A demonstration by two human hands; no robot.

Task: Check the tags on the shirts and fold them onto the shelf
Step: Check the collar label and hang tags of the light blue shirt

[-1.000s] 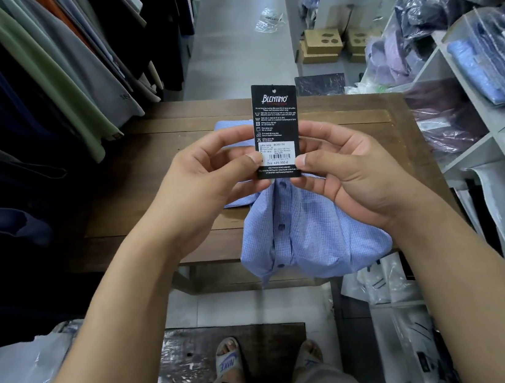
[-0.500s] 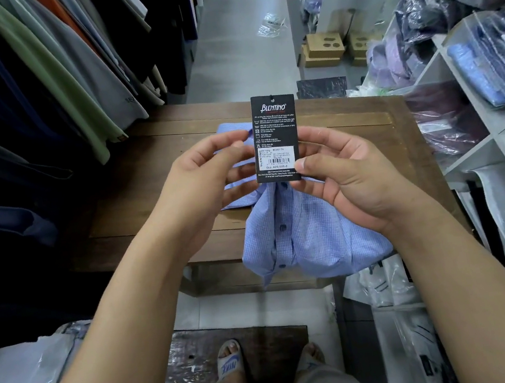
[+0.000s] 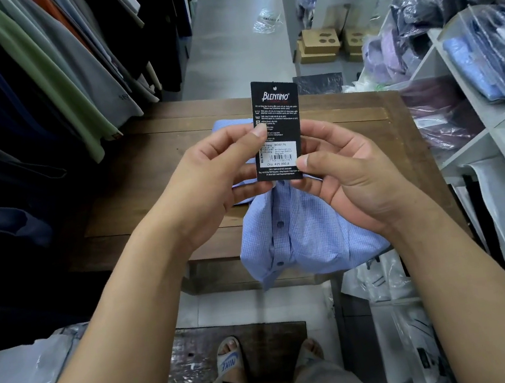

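Note:
A black hang tag (image 3: 276,114) with a white barcode label stands upright between both hands above the table. My left hand (image 3: 211,183) pinches its left edge with thumb and fingers. My right hand (image 3: 348,175) pinches its lower right corner with the thumb on the front. Below the tag a light blue checked button shirt (image 3: 302,236) lies on the wooden table (image 3: 146,173) and droops over the front edge. My right hand covers part of the shirt's upper right.
Hanging garments (image 3: 46,73) line the left side. White shelves (image 3: 499,123) on the right hold bagged shirts (image 3: 489,50). Cardboard boxes (image 3: 321,42) sit on the floor beyond the table. Plastic bags (image 3: 21,376) lie at the lower left and lower right.
My left thumb has slid up from the tag's barcode label to its left edge higher up. The tag has stayed upright between my hands, and the shirt has not moved.

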